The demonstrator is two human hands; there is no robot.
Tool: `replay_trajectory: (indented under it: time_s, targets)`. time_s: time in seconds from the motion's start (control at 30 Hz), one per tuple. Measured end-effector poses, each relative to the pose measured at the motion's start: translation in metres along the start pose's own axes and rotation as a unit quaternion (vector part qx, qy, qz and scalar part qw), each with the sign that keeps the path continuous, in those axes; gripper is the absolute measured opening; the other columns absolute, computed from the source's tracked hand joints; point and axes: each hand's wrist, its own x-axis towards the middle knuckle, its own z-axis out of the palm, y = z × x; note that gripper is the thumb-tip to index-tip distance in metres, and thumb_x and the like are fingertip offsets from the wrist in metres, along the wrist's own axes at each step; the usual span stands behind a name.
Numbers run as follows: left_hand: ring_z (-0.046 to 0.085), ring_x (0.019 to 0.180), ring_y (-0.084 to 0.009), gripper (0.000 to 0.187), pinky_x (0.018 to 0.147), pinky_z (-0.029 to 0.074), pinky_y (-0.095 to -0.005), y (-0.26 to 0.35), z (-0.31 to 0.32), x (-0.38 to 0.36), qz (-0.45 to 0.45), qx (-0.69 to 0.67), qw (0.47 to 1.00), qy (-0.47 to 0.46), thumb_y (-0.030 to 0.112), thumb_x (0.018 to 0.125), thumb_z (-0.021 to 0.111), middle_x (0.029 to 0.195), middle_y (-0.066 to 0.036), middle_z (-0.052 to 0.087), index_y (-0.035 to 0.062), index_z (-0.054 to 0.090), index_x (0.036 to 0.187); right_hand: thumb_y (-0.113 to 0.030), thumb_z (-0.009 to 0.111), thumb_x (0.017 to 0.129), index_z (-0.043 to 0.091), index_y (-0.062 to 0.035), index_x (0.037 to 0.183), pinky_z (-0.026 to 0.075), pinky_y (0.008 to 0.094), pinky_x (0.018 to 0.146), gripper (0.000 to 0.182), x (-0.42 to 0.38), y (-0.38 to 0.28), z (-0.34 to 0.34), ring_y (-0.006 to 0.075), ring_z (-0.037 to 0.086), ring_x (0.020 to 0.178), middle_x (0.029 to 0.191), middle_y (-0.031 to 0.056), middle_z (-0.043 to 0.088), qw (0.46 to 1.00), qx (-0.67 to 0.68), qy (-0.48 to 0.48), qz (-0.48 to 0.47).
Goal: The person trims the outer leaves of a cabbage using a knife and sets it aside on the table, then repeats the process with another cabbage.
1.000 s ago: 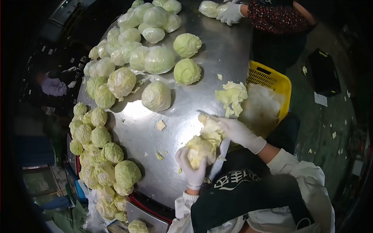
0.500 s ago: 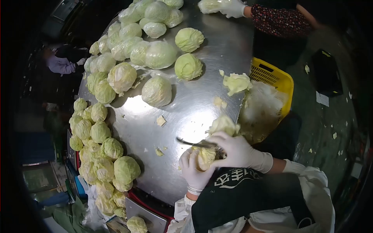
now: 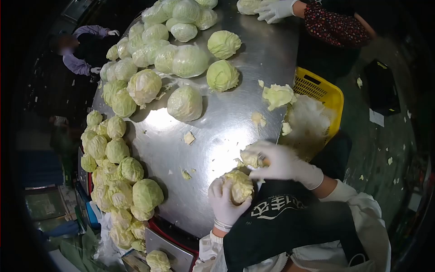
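Note:
My gloved left hand (image 3: pixel 223 203) is wrapped round a small trimmed cabbage (image 3: pixel 239 187) at the table's near edge. Just to the right, my gloved right hand (image 3: pixel 283 164) is closed on a knife (image 3: pixel 266 161), of which only a bit of brownish handle shows; the blade is hidden. Against the fingers of that hand lies a cut-off piece of cabbage leaf (image 3: pixel 250 158). Loose leaf scraps (image 3: pixel 258 119) are scattered on the metal table (image 3: pixel 204 149) beyond my hands.
Unwrapped cabbages (image 3: pixel 117 152) are piled along the left edge, with film-wrapped ones (image 3: pixel 190 61) at the far left. A yellow crate (image 3: pixel 336 97) holding a pale liner stands at the right. A co-worker's gloved hand (image 3: pixel 276 10) touches a cabbage at the far end; another person (image 3: pixel 81 50) stands left.
My right hand has drawn away from the cabbage, and the dark blade has gone out of sight. A leaf has come off the cabbage. The person at left has shifted.

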Motion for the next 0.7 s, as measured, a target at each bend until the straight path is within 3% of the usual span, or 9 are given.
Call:
replay_trajectory:
  time_s: [0.03,0.17,0.3,0.33,0.4,0.5,0.53,0.63,0.7]
  targets:
    - [0.052,0.118,-0.0432,0.075,0.103,0.044,-0.0527,0.004,0.000,0.006,0.034,0.030,0.999,-0.014,0.025,0.062,0.086,0.125,-0.019,0.055,0.0043,0.059,0.128,-0.036,0.081,0.081,0.061,-0.0052,0.137,0.056,0.0342,0.086,0.066,0.002,-0.008,0.011,0.0297,0.073,0.093,0.119,0.0160,0.070,0.997,-0.012,-0.076,0.010]
    - [0.049,0.123,-0.0437,0.076,0.107,0.041,-0.0542,0.005,0.000,0.004,0.051,0.035,0.998,-0.022,0.024,0.060,0.084,0.128,-0.019,0.055,0.0070,0.060,0.130,-0.033,0.076,0.085,0.072,-0.0015,0.117,0.056,0.0371,0.073,0.045,0.024,-0.014,0.025,0.0261,0.072,0.077,0.094,0.0177,0.074,0.989,-0.019,-0.149,0.016]
    - [0.046,0.130,-0.0442,0.079,0.112,0.039,-0.0538,0.003,-0.014,-0.005,0.041,0.048,0.997,-0.046,0.018,0.061,0.087,0.131,-0.021,0.054,0.0060,0.056,0.132,-0.025,0.069,0.089,0.070,0.0005,0.092,0.054,0.0393,0.066,0.026,0.028,0.045,0.029,0.0308,0.068,0.067,0.071,0.0167,0.064,0.985,0.158,0.033,0.068]
    - [0.046,0.130,-0.0442,0.079,0.112,0.039,-0.0538,-0.002,-0.015,-0.010,0.039,0.049,0.997,-0.044,0.018,0.061,0.087,0.131,-0.021,0.054,0.0060,0.056,0.132,-0.025,0.069,0.089,0.070,0.0005,0.092,0.054,0.0393,0.066,0.026,0.023,0.056,0.021,0.0308,0.068,0.067,0.071,0.0167,0.064,0.985,0.158,0.030,0.066]
    - [0.045,0.131,-0.0422,0.087,0.111,0.039,-0.0553,-0.017,-0.011,-0.023,-0.033,-0.044,0.998,-0.003,0.021,0.063,0.091,0.136,-0.021,0.050,0.0066,0.048,0.137,-0.018,0.073,0.085,0.073,-0.0014,0.110,0.055,0.0335,0.066,0.030,0.013,0.056,-0.001,0.0283,0.069,0.072,0.086,0.0132,0.068,0.982,-0.138,0.109,0.062]
    - [0.049,0.130,-0.0334,0.087,0.109,0.043,-0.0483,-0.037,0.002,-0.036,-0.172,-0.261,0.949,0.044,0.017,0.065,0.094,0.134,-0.020,0.050,0.0029,0.044,0.135,-0.022,0.076,0.084,0.068,-0.0058,0.124,0.057,0.0341,0.069,0.044,0.006,0.021,-0.009,0.0270,0.070,0.078,0.110,0.0106,0.068,0.959,-0.188,0.212,-0.013]
    - [0.052,0.126,-0.0252,0.086,0.108,0.044,-0.0409,-0.033,0.000,-0.033,-0.209,-0.352,0.911,0.052,0.016,0.068,0.095,0.134,-0.015,0.049,0.0005,0.043,0.135,-0.030,0.077,0.084,0.062,-0.0100,0.135,0.058,0.0358,0.076,0.057,0.002,0.009,-0.011,0.0271,0.071,0.083,0.129,0.0101,0.062,0.974,-0.178,0.140,-0.001]
    - [0.053,0.124,-0.0242,0.091,0.108,0.045,-0.0391,-0.026,0.002,-0.026,-0.244,-0.495,0.832,0.055,0.015,0.069,0.096,0.136,-0.013,0.049,0.0010,0.042,0.140,-0.036,0.078,0.083,0.060,-0.0106,0.138,0.058,0.0366,0.081,0.063,0.004,0.003,0.019,0.0282,0.072,0.087,0.130,0.0108,0.061,0.986,-0.080,0.018,-0.148]
    - [0.053,0.125,-0.0252,0.095,0.109,0.044,-0.0397,-0.021,0.009,-0.023,-0.209,-0.475,0.854,0.040,0.016,0.068,0.097,0.137,-0.013,0.049,0.0006,0.040,0.143,-0.036,0.080,0.082,0.060,-0.0099,0.138,0.058,0.0347,0.084,0.065,0.005,-0.034,0.016,0.0287,0.071,0.090,0.130,0.0128,0.061,0.988,-0.018,-0.145,-0.056]
